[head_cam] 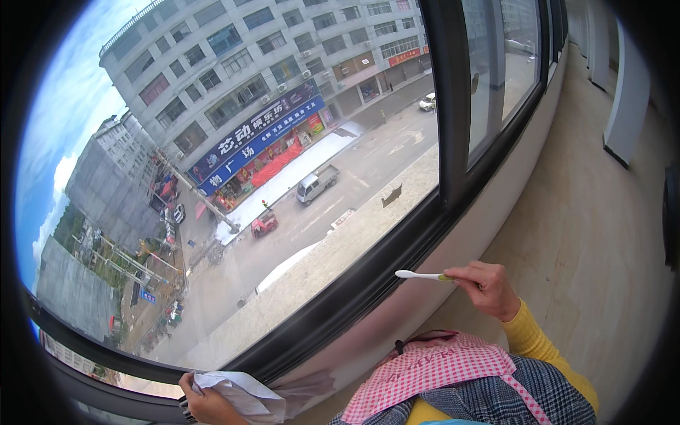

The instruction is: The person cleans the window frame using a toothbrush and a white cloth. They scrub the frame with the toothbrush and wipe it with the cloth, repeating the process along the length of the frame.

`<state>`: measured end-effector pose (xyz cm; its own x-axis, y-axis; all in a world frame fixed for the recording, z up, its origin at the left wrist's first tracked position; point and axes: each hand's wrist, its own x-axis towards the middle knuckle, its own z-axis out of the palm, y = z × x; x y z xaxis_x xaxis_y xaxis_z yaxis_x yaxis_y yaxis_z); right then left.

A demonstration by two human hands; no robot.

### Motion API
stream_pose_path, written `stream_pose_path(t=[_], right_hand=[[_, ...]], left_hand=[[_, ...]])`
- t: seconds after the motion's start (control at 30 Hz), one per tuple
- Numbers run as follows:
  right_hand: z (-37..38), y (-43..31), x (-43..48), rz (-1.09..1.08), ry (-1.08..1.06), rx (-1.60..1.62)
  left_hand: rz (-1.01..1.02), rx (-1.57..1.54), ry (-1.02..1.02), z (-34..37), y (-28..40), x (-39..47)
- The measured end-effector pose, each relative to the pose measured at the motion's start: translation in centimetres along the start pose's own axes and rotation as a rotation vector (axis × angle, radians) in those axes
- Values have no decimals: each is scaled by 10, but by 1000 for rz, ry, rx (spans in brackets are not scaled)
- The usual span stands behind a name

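Note:
My right hand (486, 289) pinches a white and green toothbrush (418, 275) between thumb and fingers. Its far end points left, over the inner edge of the black window frame (324, 326); from this angle I cannot tell whether it touches the frame. At the lower left, my left hand (215, 406) grips a crumpled white cloth or paper sheet (241, 390) beside the bottom rail of the frame. A dark striped object, partly hidden, shows at that hand's edge. Grooves of the window track (366, 295) run along the frame between my hands.
A large glass pane (297, 228) spans the left, with a street and buildings beyond and below. The pale wall (382, 319) drops from the frame to a tan floor (563, 265). White pillars (627, 106) stand at right. A pink checked apron (425, 366) covers my front.

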<state>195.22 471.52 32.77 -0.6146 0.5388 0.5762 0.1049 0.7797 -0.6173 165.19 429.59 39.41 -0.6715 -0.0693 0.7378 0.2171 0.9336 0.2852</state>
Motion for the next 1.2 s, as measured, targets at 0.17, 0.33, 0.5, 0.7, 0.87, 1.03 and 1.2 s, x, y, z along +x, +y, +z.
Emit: stream_pose_path(t=[0.17,0.33,0.5,0.7,0.87,1.03,1.2], right_hand=[[2,3,-1,-6,-22,-5],[3,8,-1,-20,-27,-4],[1,12,-1,-23,-67,2],[-2,19,1,-42,-90,14],[1,17,3,-50,-125,2],[7,21,4,-67,-140,22],[12,27,6,-75,-152,33]], left_hand=[[-58,77,25,7,-14,3],[-96,143,8,9,-26,6],[-123,181,-6,5,-30,5],[-78,175,20,6,-48,3],[-100,206,40,11,-70,10],[-106,220,53,19,-103,14],[-179,289,41,17,-101,15]])
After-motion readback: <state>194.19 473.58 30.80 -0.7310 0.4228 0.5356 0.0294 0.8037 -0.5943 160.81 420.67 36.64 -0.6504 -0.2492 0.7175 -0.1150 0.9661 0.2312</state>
